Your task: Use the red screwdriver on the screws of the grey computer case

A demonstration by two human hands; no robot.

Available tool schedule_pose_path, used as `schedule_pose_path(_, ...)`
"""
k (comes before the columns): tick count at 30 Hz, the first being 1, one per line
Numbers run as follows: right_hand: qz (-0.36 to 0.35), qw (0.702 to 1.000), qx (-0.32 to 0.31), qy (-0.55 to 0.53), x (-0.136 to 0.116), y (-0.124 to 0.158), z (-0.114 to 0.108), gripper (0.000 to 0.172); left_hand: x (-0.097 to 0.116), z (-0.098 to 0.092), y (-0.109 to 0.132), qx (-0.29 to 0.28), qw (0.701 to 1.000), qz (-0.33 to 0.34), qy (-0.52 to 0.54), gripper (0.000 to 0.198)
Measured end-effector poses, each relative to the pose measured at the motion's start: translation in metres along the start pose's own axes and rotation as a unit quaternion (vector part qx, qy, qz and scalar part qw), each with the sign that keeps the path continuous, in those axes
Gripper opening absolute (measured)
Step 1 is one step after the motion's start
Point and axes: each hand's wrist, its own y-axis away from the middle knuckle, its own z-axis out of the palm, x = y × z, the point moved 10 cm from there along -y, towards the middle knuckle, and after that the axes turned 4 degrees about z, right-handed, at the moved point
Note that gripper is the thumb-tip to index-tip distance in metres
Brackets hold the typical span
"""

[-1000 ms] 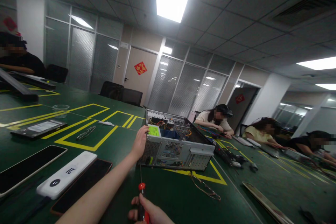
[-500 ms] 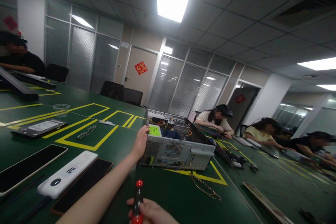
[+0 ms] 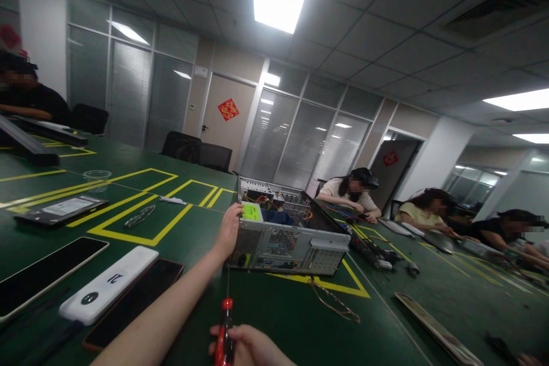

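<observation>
An open metal computer case (image 3: 295,249) lies on the green table, with cables and a part bearing a bright green label (image 3: 251,212) inside. My left hand (image 3: 230,230) rests on the case's left edge, fingers bent over the rim beside the label. Low in the view, my right hand (image 3: 244,343) is wrapped round the red and black handle of a screwdriver (image 3: 226,320). The screwdriver's thin shaft points up toward the lower left corner of the case; whether its tip touches a screw cannot be made out.
Left on the green table (image 3: 206,291) are a hard drive (image 3: 62,210), a phone (image 3: 51,274), a white power bank (image 3: 109,285), a dark phone (image 3: 135,300) and a plastic cup (image 3: 98,180). Glasses (image 3: 334,300) lie before the case. People sit around the table.
The screwdriver handle has turned in my right hand, showing more red. My left hand stays on the case. The whole view has shifted slightly.
</observation>
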Motion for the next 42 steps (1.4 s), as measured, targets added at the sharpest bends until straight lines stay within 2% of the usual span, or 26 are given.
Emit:
schedule_pose_path(3, -0.047, 0.998, -0.036, 0.008, -0.008, 0.007, 0.015, 0.067, -0.002, 0.001, 0.000, -0.002, 1.000, -0.002, -0.001, 0.046)
schedule_pose_path(5, -0.065, 0.998, -0.012, 0.021, -0.009, 0.007, 0.012, 0.072, -0.003, 0.001, 0.001, 0.003, 1.000, -0.002, 0.000, 0.046)
schedule_pose_path(8, -0.068, 0.996, 0.043, 0.033, -0.008, 0.001, -0.004, 0.064, -0.005, 0.002, 0.001, 0.007, 1.000, 0.000, 0.002, 0.046)
schedule_pose_path(14, -0.050, 0.995, 0.070, 0.042, -0.010, -0.003, -0.014, 0.056, -0.005, 0.001, 0.001, 0.008, 1.000, 0.001, 0.003, 0.046)
schedule_pose_path(17, -0.046, 0.996, 0.070, 0.029, -0.013, 0.003, -0.009, 0.051, -0.003, 0.000, 0.001, 0.007, 1.000, 0.000, 0.007, 0.044)
schedule_pose_path(21, -0.053, 0.998, 0.022, -0.006, -0.014, 0.008, 0.008, 0.050, -0.003, 0.000, 0.001, 0.004, 1.000, -0.003, 0.007, 0.044)
schedule_pose_path(25, -0.106, 0.994, -0.012, 0.016, -0.017, 0.001, 0.015, 0.068, -0.004, 0.000, 0.001, 0.010, 1.000, -0.003, 0.007, 0.044)
schedule_pose_path(27, -0.130, 0.991, -0.005, 0.028, -0.018, -0.003, 0.010, 0.080, -0.003, 0.000, 0.001, 0.010, 1.000, 0.001, 0.008, 0.044)
schedule_pose_path(30, -0.138, 0.989, 0.006, 0.044, -0.018, -0.008, 0.000, 0.087, -0.002, 0.000, 0.001, 0.010, 1.000, 0.004, 0.007, 0.044)
schedule_pose_path(35, -0.130, 0.990, -0.015, 0.056, -0.017, -0.010, -0.005, 0.082, -0.002, 0.000, 0.000, 0.011, 1.000, 0.001, 0.004, 0.045)
schedule_pose_path(42, -0.114, 0.988, -0.041, 0.094, -0.013, -0.009, 0.002, 0.066, -0.002, 0.000, 0.000, 0.013, 1.000, 0.002, 0.008, 0.046)
